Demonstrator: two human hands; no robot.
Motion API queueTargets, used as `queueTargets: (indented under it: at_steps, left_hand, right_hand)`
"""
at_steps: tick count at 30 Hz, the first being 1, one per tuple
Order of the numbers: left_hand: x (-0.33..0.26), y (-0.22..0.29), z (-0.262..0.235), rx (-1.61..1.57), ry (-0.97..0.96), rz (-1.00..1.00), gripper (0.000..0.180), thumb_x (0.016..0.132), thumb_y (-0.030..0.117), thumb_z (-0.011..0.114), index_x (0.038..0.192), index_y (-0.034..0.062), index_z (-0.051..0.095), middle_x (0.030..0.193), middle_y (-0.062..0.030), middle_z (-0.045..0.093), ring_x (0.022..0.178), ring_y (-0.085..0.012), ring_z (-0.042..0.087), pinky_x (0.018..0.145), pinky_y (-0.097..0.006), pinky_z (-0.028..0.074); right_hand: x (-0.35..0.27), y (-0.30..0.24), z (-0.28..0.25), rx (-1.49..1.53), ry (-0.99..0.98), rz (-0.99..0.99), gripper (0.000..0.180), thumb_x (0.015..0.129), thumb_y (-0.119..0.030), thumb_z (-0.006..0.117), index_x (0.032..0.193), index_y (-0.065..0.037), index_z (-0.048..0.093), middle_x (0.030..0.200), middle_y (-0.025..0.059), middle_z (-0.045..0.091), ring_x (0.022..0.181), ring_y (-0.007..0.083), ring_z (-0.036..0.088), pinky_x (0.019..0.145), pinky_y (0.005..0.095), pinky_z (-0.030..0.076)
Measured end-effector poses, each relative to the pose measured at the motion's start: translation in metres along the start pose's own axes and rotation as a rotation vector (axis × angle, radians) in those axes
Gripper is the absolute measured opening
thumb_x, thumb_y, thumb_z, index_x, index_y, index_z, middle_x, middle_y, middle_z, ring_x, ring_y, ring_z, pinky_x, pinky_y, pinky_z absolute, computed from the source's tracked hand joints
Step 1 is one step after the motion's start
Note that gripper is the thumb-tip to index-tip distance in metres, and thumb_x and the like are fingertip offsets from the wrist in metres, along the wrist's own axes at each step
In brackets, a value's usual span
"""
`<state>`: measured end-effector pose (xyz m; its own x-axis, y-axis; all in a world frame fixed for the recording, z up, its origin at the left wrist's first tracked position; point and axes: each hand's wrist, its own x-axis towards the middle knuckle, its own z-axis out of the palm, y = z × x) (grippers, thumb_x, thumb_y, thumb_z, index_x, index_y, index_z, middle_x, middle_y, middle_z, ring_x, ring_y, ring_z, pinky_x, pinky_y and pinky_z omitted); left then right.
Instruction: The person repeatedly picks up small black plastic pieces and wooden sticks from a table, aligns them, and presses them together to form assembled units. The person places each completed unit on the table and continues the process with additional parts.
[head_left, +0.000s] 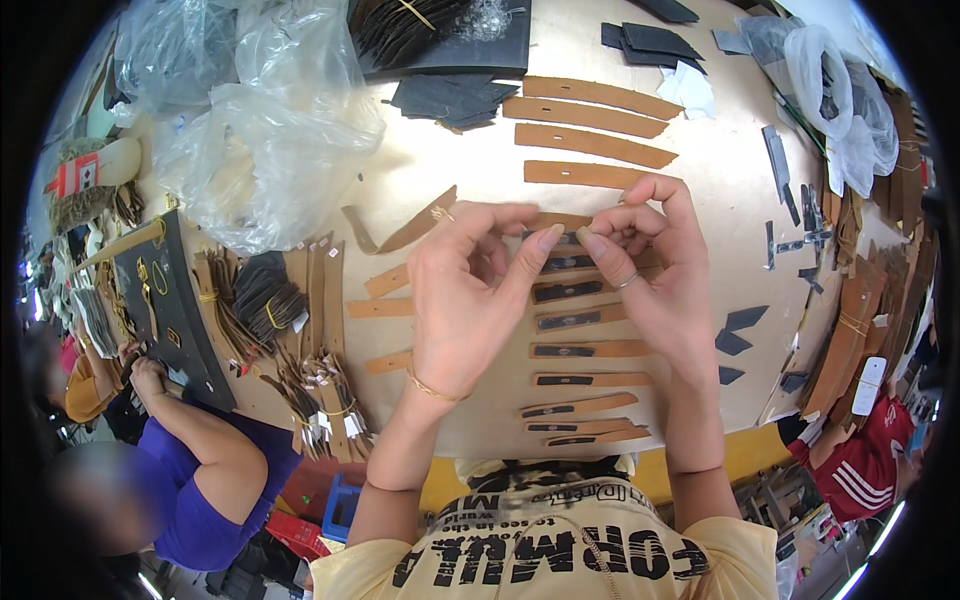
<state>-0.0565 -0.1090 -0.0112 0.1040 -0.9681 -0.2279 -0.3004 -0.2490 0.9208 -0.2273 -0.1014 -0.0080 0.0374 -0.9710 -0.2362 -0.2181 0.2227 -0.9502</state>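
Over the middle of the table, my left hand [455,290] and my right hand [655,275] meet with thumbs and fingers pinched. Between the thumb tips runs a small black strip [568,239], partly hidden by the fingers. Right beneath lies a column of brown leather straps [625,349], each with a short black piece [567,350] on its left part. Farther away, several bare brown straps [590,145] with a small slot lie in a row. More brown straps [380,308] stick out left of my left wrist.
Clear plastic bags [270,150] cover the far left. Black pieces [450,100] and a dark board [445,50] lie at the back. Bundled straps are heaped at left [325,390] and right [845,340]. Black scraps [740,330] lie to the right. Co-workers sit on both sides.
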Motion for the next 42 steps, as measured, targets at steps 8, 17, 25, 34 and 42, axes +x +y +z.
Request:
queueTargets:
  at_steps: [8, 17, 25, 34, 42]
  left_hand:
    - [-0.002, 0.002, 0.002, 0.05, -0.042, -0.112, 0.011, 0.083, 0.009, 0.076, 0.085, -0.0011, 0.072, 0.062, -0.0024, 0.06, 0.05, -0.0055, 0.044, 0.047, -0.024, 0.036]
    - [0.0, 0.003, 0.011, 0.166, 0.015, -0.037, 0.008, 0.082, 0.006, 0.075, 0.085, -0.0013, 0.071, 0.071, -0.0073, 0.067, 0.049, -0.0106, 0.049, 0.048, -0.027, 0.041]
    - [0.0, 0.0, 0.012, 0.196, 0.026, 0.031, 0.01, 0.084, 0.005, 0.076, 0.088, -0.0036, 0.073, 0.063, 0.0014, 0.062, 0.052, -0.0007, 0.042, 0.047, -0.019, 0.033]
    - [-0.001, -0.001, 0.015, 0.229, 0.029, 0.076, 0.009, 0.082, 0.004, 0.075, 0.089, -0.0009, 0.07, 0.074, -0.0067, 0.065, 0.052, -0.0103, 0.05, 0.05, -0.026, 0.041]
    - [-0.011, -0.012, 0.011, 0.584, 0.137, 0.472, 0.031, 0.079, -0.003, 0.069, 0.108, 0.009, 0.069, 0.105, -0.0082, 0.057, 0.065, -0.0203, 0.06, 0.056, -0.034, 0.05]
  right_hand:
    - [-0.001, 0.005, 0.011, -0.093, 0.086, -0.029, 0.039, 0.089, 0.002, 0.069, 0.114, -0.008, 0.041, 0.085, -0.0008, 0.065, 0.076, 0.0034, 0.053, 0.07, 0.0181, 0.041]
    - [0.002, 0.004, 0.018, -0.184, 0.149, -0.069, 0.037, 0.087, 0.005, 0.068, 0.106, -0.008, 0.038, 0.082, 0.0009, 0.064, 0.07, 0.003, 0.053, 0.062, 0.0168, 0.043]
    - [0.003, 0.001, 0.018, -0.223, 0.148, -0.05, 0.035, 0.088, 0.003, 0.068, 0.102, -0.008, 0.037, 0.081, 0.0029, 0.064, 0.069, 0.0042, 0.055, 0.061, 0.0177, 0.045]
    - [0.003, -0.001, 0.023, -0.254, 0.157, -0.005, 0.036, 0.087, 0.002, 0.069, 0.1, -0.008, 0.037, 0.081, 0.0032, 0.063, 0.068, 0.0054, 0.056, 0.062, 0.0189, 0.047]
    - [-0.003, 0.008, 0.027, -0.472, 0.227, -0.213, 0.028, 0.078, 0.004, 0.069, 0.102, -0.006, 0.061, 0.102, 0.0119, 0.058, 0.078, 0.0207, 0.057, 0.068, 0.0324, 0.05]
